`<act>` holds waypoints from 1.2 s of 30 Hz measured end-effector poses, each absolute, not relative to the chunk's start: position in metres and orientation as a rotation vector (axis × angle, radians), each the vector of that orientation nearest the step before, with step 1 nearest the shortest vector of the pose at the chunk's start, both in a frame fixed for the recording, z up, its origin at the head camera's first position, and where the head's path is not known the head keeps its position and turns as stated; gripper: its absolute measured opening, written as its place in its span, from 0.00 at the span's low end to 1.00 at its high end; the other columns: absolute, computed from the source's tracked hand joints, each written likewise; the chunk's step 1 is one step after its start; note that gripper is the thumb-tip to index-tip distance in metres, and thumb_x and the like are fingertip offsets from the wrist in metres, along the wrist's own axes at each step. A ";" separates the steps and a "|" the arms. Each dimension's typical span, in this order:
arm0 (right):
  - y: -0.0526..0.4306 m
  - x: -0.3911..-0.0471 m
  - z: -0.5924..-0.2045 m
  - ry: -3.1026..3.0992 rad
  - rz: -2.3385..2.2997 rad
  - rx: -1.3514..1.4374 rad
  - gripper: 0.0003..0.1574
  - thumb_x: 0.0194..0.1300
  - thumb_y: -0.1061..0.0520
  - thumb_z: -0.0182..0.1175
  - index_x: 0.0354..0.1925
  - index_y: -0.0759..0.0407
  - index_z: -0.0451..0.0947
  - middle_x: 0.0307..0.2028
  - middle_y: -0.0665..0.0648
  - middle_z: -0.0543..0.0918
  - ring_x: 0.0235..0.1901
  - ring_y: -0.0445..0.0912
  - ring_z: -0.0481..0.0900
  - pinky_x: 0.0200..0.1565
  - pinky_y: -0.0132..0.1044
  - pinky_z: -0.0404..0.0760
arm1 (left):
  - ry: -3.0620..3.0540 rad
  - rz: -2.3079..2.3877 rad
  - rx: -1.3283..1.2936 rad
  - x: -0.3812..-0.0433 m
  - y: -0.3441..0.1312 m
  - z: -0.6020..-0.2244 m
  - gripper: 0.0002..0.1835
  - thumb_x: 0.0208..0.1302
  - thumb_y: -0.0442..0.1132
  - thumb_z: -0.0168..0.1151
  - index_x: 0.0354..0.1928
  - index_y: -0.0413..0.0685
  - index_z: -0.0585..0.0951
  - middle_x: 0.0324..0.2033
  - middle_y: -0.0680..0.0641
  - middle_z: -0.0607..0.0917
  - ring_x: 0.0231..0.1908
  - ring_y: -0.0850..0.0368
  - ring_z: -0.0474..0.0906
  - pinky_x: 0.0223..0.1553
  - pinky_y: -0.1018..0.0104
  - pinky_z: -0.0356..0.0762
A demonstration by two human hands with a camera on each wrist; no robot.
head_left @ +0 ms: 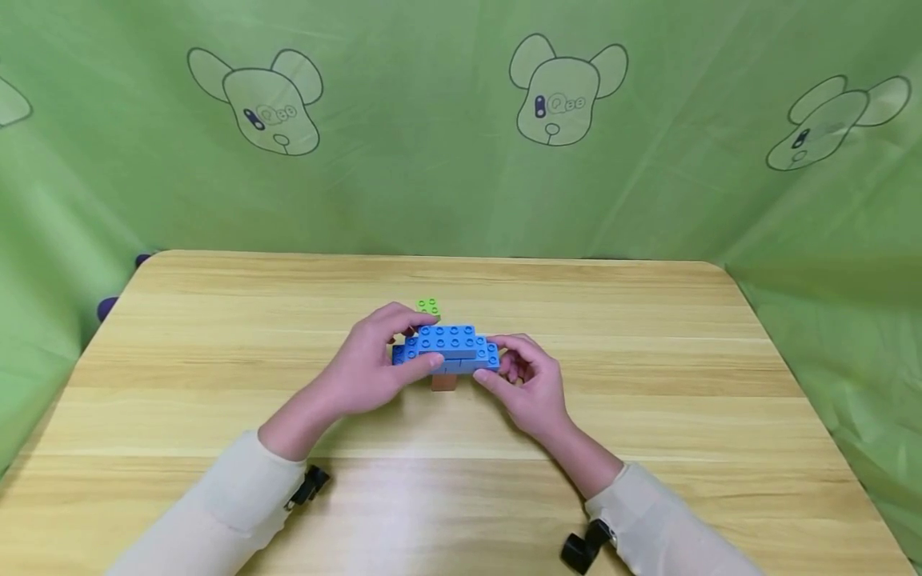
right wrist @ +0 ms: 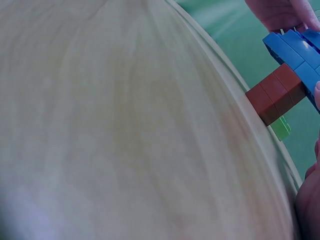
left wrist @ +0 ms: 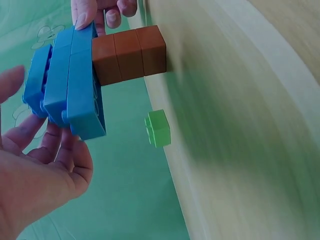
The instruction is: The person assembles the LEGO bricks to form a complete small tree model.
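Blue toy building bricks [head_left: 448, 342] form a stepped stack, widest at the bottom and narrowest on top, studs facing up. Beneath them a column of brown bricks [left wrist: 129, 54] stands upright on the table. My left hand [head_left: 367, 360] holds the blue stack from the left, thumb along the front and fingers behind. At the right end, my right hand [head_left: 529, 384] pinches the lowest blue layer between thumb and index finger. The right wrist view shows the brown column [right wrist: 276, 94] meeting the blue layers; most of the right hand is cut off there.
A light green brick [head_left: 428, 306] sits on the wooden table [head_left: 446, 496] just behind the blue stack. Green curtains [head_left: 432, 192] with printed bear heads hang behind the table and at both sides. Black wrist devices [head_left: 587, 548] are strapped at the sleeves.
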State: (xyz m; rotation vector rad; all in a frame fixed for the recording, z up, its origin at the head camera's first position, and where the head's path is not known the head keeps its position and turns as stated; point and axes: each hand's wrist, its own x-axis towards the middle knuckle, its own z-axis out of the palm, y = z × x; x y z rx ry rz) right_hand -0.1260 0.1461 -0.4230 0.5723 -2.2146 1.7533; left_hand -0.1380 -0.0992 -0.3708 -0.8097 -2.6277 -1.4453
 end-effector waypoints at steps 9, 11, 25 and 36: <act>0.145 -0.126 -0.422 -2.211 1.748 0.573 0.22 0.54 0.75 0.71 0.49 0.72 0.80 0.31 0.64 0.76 0.26 0.64 0.68 0.26 0.30 0.66 | -2.581 -1.470 -0.818 -0.139 -0.092 -0.374 0.18 0.68 0.43 0.67 0.56 0.43 0.82 0.48 0.51 0.81 0.47 0.57 0.76 0.46 0.58 0.77; 0.144 -0.126 -0.422 -2.209 1.748 0.573 0.22 0.54 0.75 0.71 0.49 0.72 0.80 0.31 0.64 0.76 0.26 0.64 0.68 0.26 0.31 0.66 | -2.570 -1.483 -0.803 -0.139 -0.092 -0.374 0.17 0.67 0.42 0.68 0.54 0.43 0.82 0.48 0.51 0.82 0.47 0.58 0.77 0.45 0.59 0.77; 0.144 -0.125 -0.424 -2.209 1.733 0.573 0.23 0.53 0.76 0.71 0.48 0.72 0.81 0.31 0.63 0.76 0.25 0.64 0.67 0.25 0.30 0.66 | -2.524 -1.528 -0.776 -0.139 -0.087 -0.378 0.15 0.62 0.37 0.71 0.50 0.41 0.84 0.44 0.52 0.83 0.44 0.58 0.78 0.43 0.60 0.79; 0.135 -0.130 -0.401 -2.209 1.735 0.683 0.25 0.51 0.77 0.71 0.49 0.73 0.80 0.39 0.64 0.79 0.34 0.60 0.69 0.31 0.44 0.69 | -2.546 -1.535 -0.809 -0.145 -0.089 -0.379 0.16 0.63 0.40 0.70 0.51 0.42 0.84 0.44 0.53 0.82 0.43 0.59 0.77 0.42 0.57 0.78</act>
